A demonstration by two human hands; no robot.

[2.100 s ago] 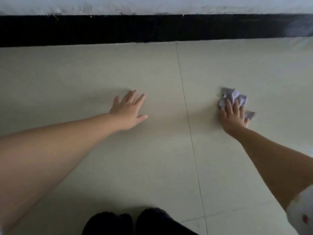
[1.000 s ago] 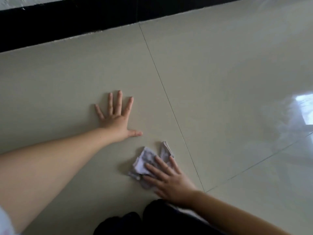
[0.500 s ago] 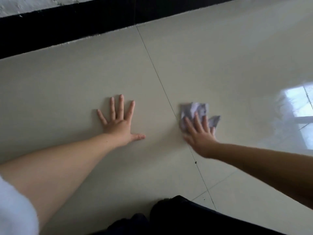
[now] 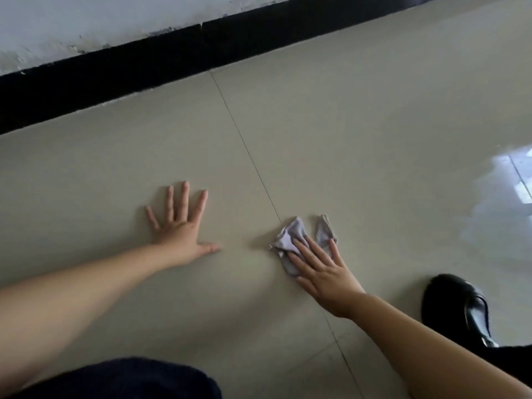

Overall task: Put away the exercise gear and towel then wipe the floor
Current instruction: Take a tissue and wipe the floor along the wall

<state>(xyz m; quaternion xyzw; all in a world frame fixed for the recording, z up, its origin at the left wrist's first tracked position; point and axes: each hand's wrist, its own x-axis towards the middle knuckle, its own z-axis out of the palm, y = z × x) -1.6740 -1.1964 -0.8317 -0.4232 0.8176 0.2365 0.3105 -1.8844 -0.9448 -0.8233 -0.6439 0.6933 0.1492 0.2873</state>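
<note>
Head view: right hand (image 4: 326,279) presses a crumpled cloth (image 4: 290,243) flat on the floor (image 4: 359,133), fingers straight; left hand (image 4: 180,230) lies flat, fingers spread.

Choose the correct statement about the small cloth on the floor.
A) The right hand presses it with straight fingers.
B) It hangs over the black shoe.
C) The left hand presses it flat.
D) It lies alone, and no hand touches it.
A: the right hand lies with straight fingers on the cloth, pressing it on the floor, while the left hand rests flat on bare tile, apart from it.
</note>
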